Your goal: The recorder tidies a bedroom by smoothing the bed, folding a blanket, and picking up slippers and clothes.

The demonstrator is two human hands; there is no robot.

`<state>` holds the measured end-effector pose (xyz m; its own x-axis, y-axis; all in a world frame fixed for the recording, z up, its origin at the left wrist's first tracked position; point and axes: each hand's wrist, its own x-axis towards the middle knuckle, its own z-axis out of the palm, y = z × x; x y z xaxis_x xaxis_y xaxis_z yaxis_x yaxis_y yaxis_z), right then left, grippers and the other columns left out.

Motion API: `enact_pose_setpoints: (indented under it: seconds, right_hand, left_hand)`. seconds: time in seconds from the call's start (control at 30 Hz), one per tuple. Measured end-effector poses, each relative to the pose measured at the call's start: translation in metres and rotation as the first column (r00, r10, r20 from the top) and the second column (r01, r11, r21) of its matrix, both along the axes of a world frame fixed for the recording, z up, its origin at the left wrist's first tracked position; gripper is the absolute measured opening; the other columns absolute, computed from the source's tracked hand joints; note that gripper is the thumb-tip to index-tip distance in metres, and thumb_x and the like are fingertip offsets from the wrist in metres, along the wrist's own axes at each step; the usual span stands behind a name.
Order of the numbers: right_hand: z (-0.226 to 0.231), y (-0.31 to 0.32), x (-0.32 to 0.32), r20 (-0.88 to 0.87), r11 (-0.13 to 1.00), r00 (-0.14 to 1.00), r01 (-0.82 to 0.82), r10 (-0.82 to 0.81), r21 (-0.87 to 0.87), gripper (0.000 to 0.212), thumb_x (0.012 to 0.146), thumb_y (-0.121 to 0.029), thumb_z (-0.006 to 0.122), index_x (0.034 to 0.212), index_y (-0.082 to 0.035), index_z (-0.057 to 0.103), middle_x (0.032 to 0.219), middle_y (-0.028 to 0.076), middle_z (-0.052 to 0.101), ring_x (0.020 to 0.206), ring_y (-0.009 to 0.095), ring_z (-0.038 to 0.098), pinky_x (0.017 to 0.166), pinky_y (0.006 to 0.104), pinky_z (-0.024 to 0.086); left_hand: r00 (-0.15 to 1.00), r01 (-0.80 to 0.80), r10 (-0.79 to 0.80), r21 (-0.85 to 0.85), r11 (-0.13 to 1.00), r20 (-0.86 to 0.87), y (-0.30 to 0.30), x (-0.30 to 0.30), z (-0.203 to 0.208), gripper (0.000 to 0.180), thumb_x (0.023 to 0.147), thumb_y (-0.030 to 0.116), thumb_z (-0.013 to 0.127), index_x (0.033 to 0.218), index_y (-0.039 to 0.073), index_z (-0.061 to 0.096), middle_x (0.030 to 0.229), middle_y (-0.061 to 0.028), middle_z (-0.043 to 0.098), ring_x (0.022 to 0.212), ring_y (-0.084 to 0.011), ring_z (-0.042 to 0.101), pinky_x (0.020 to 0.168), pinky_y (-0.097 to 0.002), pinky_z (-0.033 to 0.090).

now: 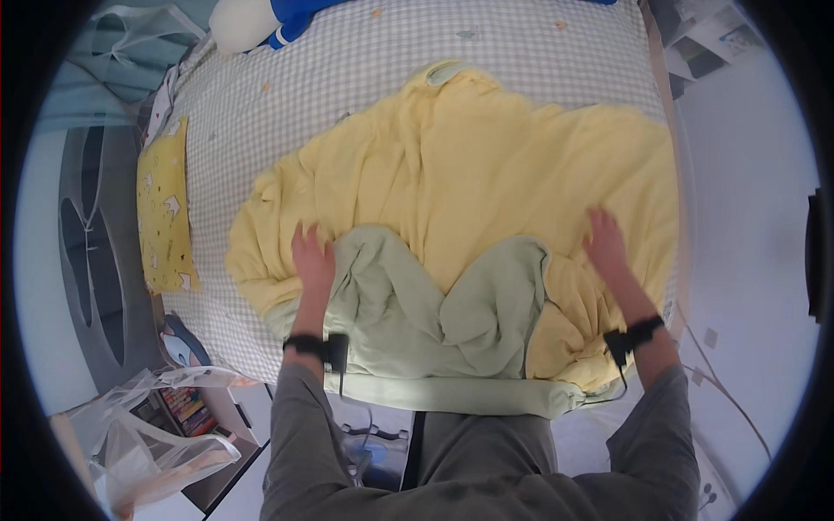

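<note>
A large blanket, yellow (486,165) on one face and pale green on the other, lies rumpled across the bed. Its near part is turned over, so a green fold (382,304) shows in front of me, with two rounded humps. My left hand (314,259) rests over the blanket beside the left hump, its fingers apart and nothing seen in them. On the other side, my right hand (605,241) is over the yellow face, right of the second hump. Its fingers are spread and slightly blurred. Whether either hand presses on the cloth is hard to tell.
The bed has a checked sheet (252,104). A yellow patterned pillow (163,208) lies at the left edge, and a blue and white plush toy (261,22) at the far side. Clear plastic bags (148,434) hang near a cabinet at lower left. A white wall stands right.
</note>
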<state>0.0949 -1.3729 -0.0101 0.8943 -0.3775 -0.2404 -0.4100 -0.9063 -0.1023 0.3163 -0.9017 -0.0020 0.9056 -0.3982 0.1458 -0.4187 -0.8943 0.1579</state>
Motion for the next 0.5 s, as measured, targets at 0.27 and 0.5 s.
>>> enact_pose_setpoints:
  seconds: [0.27, 0.5]
  right_hand:
    - [-0.056, -0.092, 0.068, -0.013, 0.982, 1.0, -0.03, 0.028, -0.187, 0.06, 0.065, -0.011, 0.054, 0.121, -0.012, 0.032, 0.105, 0.01, 0.048, 0.101, 0.025, 0.044, 0.09, 0.038, 0.032]
    - [-0.052, -0.112, -0.043, -0.391, 0.994, 0.917, -0.103, 0.077, -0.045, 0.027, 0.069, -0.013, 0.05, 0.096, -0.008, 0.049, 0.082, 0.011, 0.057, 0.079, 0.028, 0.055, 0.073, 0.0386, 0.042]
  left_hand:
    - [0.992, -0.124, 0.12, 0.418, 0.9, 0.036, -0.1, 0.11, -0.057, 0.05, 0.07, 0.026, 0.056, 0.113, 0.006, 0.039, 0.11, -0.019, 0.045, 0.105, -0.0309, 0.041, 0.092, -0.0364, 0.029]
    - [0.904, 0.121, 0.14, 0.558, 0.821, -0.403, -0.013, 0.053, -0.042, 0.029, 0.08, 0.033, 0.044, 0.083, 0.006, 0.055, 0.077, -0.0139, 0.059, 0.074, -0.0287, 0.057, 0.064, -0.0396, 0.045]
